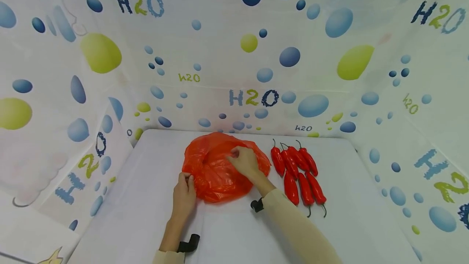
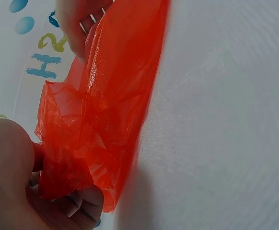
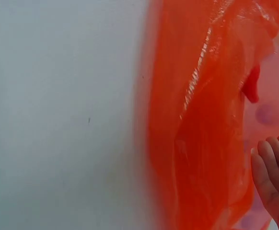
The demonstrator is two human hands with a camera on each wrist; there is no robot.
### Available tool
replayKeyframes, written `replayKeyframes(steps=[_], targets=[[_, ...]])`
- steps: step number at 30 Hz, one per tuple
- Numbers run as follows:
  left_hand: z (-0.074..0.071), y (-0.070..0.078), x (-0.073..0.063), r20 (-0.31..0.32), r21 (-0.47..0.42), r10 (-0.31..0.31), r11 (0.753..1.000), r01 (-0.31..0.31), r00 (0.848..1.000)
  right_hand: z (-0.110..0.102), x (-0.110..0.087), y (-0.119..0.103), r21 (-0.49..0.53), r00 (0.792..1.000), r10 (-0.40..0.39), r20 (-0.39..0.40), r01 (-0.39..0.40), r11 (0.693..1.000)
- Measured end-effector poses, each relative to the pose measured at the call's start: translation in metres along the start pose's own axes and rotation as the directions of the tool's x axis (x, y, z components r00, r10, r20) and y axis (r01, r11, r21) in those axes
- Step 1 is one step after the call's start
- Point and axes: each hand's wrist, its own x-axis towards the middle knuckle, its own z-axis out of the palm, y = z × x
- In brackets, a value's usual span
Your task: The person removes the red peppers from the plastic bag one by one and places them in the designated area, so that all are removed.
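Observation:
A thin, crinkled red plastic bag [image 1: 220,180] lies spread on the white table, its opening facing up. My left hand [image 1: 184,194] pinches the bag's left rim between thumb and fingers; the left wrist view shows the film [image 2: 63,163] bunched in that grip. Over the right part of the bag's opening is my right hand [image 1: 244,160], bent at the wrist. Its fingers [image 3: 269,167] look relaxed in the right wrist view, beside the raised film and holding nothing. Several glossy red chili peppers [image 1: 289,164] with green stems lie right of the bag, in two rows.
The white table [image 1: 128,215] extends on both sides of the bag. Behind and beside it hang white sheets [image 1: 220,52] printed with blue and green drops and "H2O" lettering. A black wrist mount [image 1: 189,243] sits on the left wrist, another [image 1: 257,205] on the right.

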Motion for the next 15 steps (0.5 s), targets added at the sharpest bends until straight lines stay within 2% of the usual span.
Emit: replayKeyframes(steps=[9, 15], targets=[[-0.001, -0.001, 0.001, -0.01, 0.012, 0.008, 1.0, -0.008, 1.0, 0.024, 0.012, -0.009, 0.009, 0.996, 0.03, 0.079, -0.031, 0.999], [-0.001, 0.0, 0.0, 0.006, 0.008, 0.004, 1.0, -0.004, 1.0, 0.03, 0.017, -0.023, 0.022, 0.988, 0.092, 0.122, -0.095, 0.995]])
